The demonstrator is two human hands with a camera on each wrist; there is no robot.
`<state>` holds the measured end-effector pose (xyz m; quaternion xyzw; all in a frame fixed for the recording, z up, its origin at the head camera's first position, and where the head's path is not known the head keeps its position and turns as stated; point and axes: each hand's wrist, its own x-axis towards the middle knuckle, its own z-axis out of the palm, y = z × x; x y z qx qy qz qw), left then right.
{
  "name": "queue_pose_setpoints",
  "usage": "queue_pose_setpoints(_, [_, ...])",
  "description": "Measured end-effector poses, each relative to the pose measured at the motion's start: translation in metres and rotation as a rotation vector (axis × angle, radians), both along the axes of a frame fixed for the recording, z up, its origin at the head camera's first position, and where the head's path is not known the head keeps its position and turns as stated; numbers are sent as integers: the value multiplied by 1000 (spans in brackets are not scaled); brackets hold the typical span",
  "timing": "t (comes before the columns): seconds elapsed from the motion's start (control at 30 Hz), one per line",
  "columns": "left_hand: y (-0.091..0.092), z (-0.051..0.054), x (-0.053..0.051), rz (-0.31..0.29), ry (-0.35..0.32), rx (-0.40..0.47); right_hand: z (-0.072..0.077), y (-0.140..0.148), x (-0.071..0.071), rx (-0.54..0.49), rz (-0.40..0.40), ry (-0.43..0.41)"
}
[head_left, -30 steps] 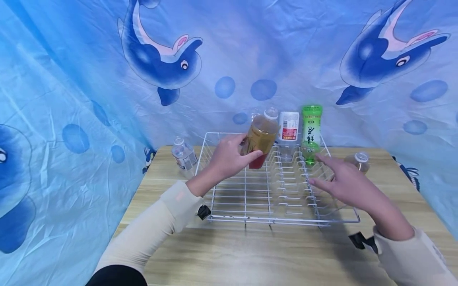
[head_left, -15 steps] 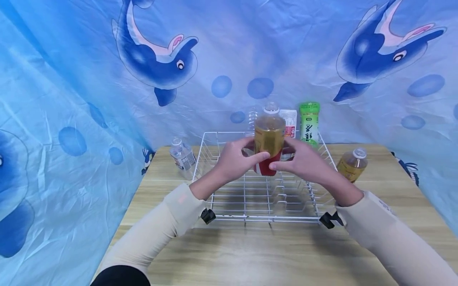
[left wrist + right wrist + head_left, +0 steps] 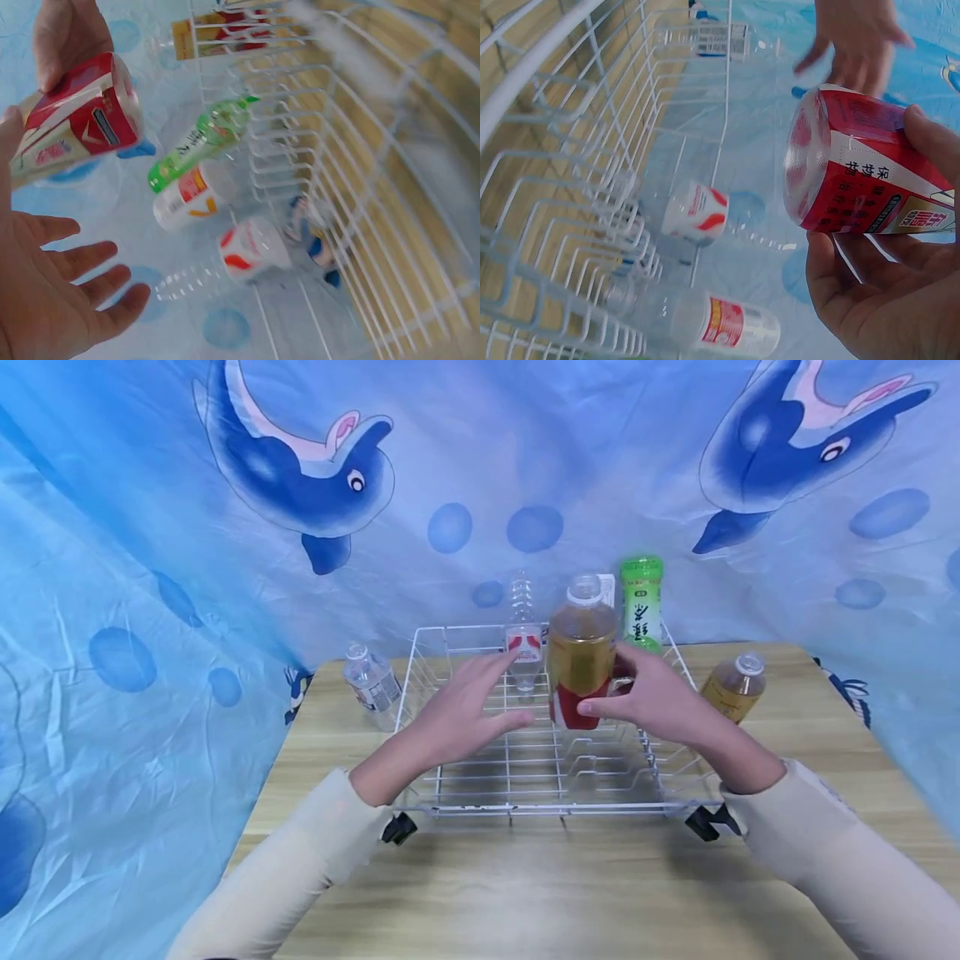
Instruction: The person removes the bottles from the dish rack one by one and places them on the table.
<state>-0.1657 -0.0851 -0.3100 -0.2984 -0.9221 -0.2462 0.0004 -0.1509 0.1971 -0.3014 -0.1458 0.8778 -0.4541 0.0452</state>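
Note:
My right hand (image 3: 660, 697) grips a clear bottle with a gold and red label (image 3: 582, 664), held upright above the white wire rack (image 3: 495, 811). To its left, my left hand (image 3: 457, 710) is apart from the bottle, its fingers extended. In the left wrist view the left hand (image 3: 60, 292) has its fingers spread below the bottle (image 3: 82, 120). The right wrist view shows the right hand's (image 3: 900, 292) thumb and fingers round the red-labelled bottle (image 3: 877, 165). Behind the left fingertips, a ribbed clear bottle with a red and white label (image 3: 524, 647) stands in the rack.
At the rack's back stand a green bottle (image 3: 641, 602) and a white-labelled bottle (image 3: 607, 589), partly hidden by the held one. Outside the rack on the wooden table (image 3: 517, 893) are a clear bottle (image 3: 372, 681) at left and a gold-labelled bottle (image 3: 733, 687) at right.
The right hand came from the right and took hold of the bottle. The left hand, which gripped it, has let go and moved left. The bottle has shifted slightly right.

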Motion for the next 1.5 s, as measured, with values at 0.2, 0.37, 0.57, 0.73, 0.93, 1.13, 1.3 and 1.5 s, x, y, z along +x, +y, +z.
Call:
queue_pose_setpoints(0.2, [-30,-16,13,46,57,-233,5,36,6,43,-87,-41])
queue_pose_setpoints(0.37, [-62,-38,23,108,20,-253,5,60,13,68,-144,-57])
queue_pose_setpoints(0.57, [-105,-65,39,199,-41,-180,1,77,16,47,-161,-43])
queue_pose_setpoints(0.73, [-124,-82,53,229,-92,-144,-8,93,21,35,-199,-13])
queue_pose_setpoints(0.93, [-129,-90,57,228,-146,-112,-20,126,36,24,-293,49])
queue_pose_setpoints(1.13, [-127,-92,51,216,-212,-85,-30,156,48,19,-376,41])
queue_pose_setpoints(1.3, [-126,-88,45,224,-219,-130,-36,169,54,35,-399,29])
queue_pose_setpoints(1.5, [-124,-86,42,208,-261,-148,-46,181,62,68,-419,2])
